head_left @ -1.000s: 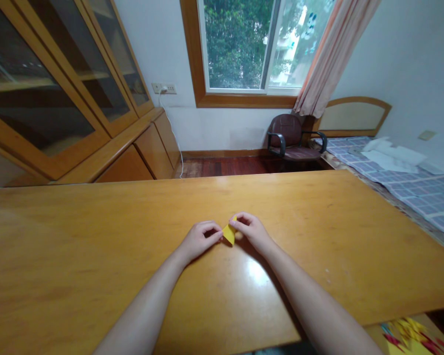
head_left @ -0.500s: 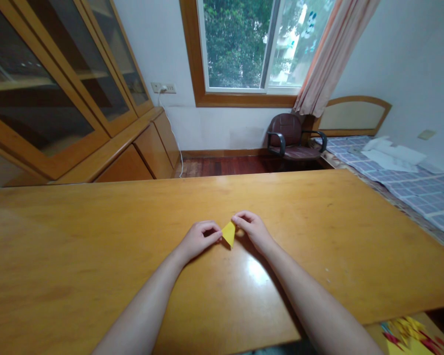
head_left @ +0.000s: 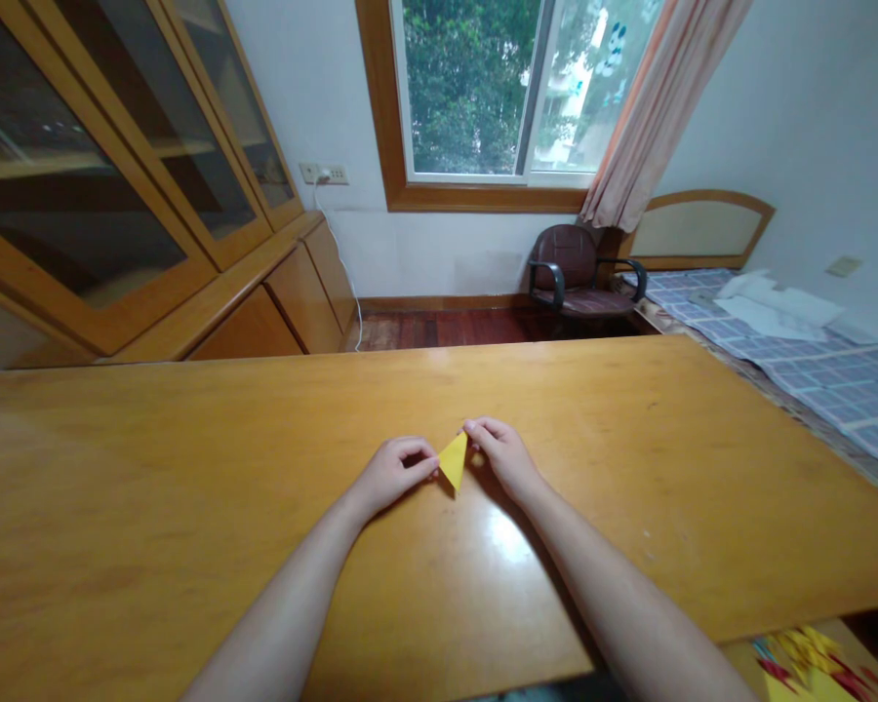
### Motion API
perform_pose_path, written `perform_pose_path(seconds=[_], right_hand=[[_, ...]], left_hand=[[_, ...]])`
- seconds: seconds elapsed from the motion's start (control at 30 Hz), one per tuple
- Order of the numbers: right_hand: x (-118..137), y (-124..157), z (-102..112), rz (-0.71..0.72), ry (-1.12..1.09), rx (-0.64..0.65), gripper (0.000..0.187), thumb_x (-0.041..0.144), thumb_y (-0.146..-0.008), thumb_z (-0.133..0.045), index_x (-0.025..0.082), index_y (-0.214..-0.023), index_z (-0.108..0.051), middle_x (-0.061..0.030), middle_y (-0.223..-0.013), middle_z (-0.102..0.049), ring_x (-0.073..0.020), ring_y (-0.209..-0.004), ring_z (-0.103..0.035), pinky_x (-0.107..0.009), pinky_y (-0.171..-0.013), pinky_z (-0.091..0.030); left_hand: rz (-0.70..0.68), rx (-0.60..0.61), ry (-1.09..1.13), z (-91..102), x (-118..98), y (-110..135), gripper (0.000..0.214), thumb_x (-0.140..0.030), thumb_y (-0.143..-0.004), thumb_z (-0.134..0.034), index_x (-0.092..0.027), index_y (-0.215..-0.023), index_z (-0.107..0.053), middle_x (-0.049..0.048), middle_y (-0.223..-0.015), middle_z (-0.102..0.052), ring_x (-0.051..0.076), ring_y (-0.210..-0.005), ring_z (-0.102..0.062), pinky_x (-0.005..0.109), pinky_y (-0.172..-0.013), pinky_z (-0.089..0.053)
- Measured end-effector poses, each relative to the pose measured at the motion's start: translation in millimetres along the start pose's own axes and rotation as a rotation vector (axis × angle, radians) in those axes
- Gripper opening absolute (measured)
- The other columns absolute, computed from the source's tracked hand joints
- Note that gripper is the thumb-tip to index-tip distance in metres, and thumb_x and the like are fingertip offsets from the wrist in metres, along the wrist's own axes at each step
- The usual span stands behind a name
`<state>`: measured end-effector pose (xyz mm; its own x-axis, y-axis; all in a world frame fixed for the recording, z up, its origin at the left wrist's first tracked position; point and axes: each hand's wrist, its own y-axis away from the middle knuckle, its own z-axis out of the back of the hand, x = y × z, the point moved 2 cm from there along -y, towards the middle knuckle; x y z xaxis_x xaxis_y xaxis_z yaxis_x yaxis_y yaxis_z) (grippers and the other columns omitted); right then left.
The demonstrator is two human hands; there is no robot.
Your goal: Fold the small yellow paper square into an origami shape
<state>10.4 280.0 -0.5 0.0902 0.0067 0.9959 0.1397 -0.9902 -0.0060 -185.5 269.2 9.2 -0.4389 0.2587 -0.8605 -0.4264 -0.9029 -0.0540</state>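
Observation:
A small yellow paper triangle (head_left: 454, 460) stands between both my hands, just above the wooden table (head_left: 190, 487). My left hand (head_left: 393, 472) has curled fingers that pinch the triangle's left edge. My right hand (head_left: 502, 453) pinches its upper right corner with bent fingers. Both forearms reach in from the bottom of the view.
A box of coloured paper pieces (head_left: 812, 663) shows below the table's near right corner. Beyond the table are a dark office chair (head_left: 575, 273), a bed with a checked cover (head_left: 812, 361), wooden glass-door cabinets (head_left: 117, 175) on the left and a window (head_left: 498, 88).
The yellow paper has gone from a partly folded shape to a cleaner triangle, its top corner raised a little by the right hand. Both hands stayed in place.

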Motion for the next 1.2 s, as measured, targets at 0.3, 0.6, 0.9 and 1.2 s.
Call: perform_pose_path(seconds=[0.3,0.6,0.9,1.2], right_hand=[[-5,-2,-2,-0.007,-0.004,0.063,0.044,0.061,-0.081,-0.063,0.017,-0.077,-0.067,-0.0016,-0.068,-0.059,-0.0137,-0.065,-0.052,-0.026,-0.064,-0.042],[-4,4,-9,-0.038,0.082,0.219,0.031,0.045,-0.076,-0.072,0.015,-0.084,-0.069,-0.003,-0.08,-0.067,-0.0151,-0.072,-0.057,-0.026,-0.068,-0.043],[-11,2,-7,-0.022,0.119,0.203,0.027,0.042,-0.078,-0.07,0.016,-0.078,-0.065,0.0001,-0.073,-0.062,-0.0135,-0.067,-0.053,-0.025,-0.063,-0.039],[-8,2,-7,-0.028,0.145,0.21,0.028,0.042,-0.078,-0.069,0.014,-0.079,-0.066,-0.0003,-0.071,-0.061,-0.0129,-0.065,-0.052,-0.025,-0.062,-0.038]], left_hand=[[0.017,-0.062,0.021,0.1,4,-1,0.024,-0.034,-0.085,-0.06,-0.016,-0.072,-0.07,0.0032,-0.07,-0.069,0.017,-0.069,-0.062,0.025,-0.067,-0.046],[0.021,-0.104,0.07,0.1,9,-1,0.026,-0.036,-0.086,-0.059,-0.016,-0.073,-0.068,0.0026,-0.071,-0.069,0.016,-0.069,-0.062,0.025,-0.068,-0.047],[0.017,-0.099,0.067,-0.2,7,-1,0.025,-0.034,-0.086,-0.06,-0.016,-0.073,-0.069,0.0028,-0.07,-0.069,0.016,-0.068,-0.062,0.025,-0.068,-0.047],[0.028,-0.057,0.059,-1.1,6,-1,0.026,-0.036,-0.087,-0.06,-0.016,-0.075,-0.072,0.0042,-0.072,-0.07,0.016,-0.069,-0.063,0.025,-0.069,-0.048]])
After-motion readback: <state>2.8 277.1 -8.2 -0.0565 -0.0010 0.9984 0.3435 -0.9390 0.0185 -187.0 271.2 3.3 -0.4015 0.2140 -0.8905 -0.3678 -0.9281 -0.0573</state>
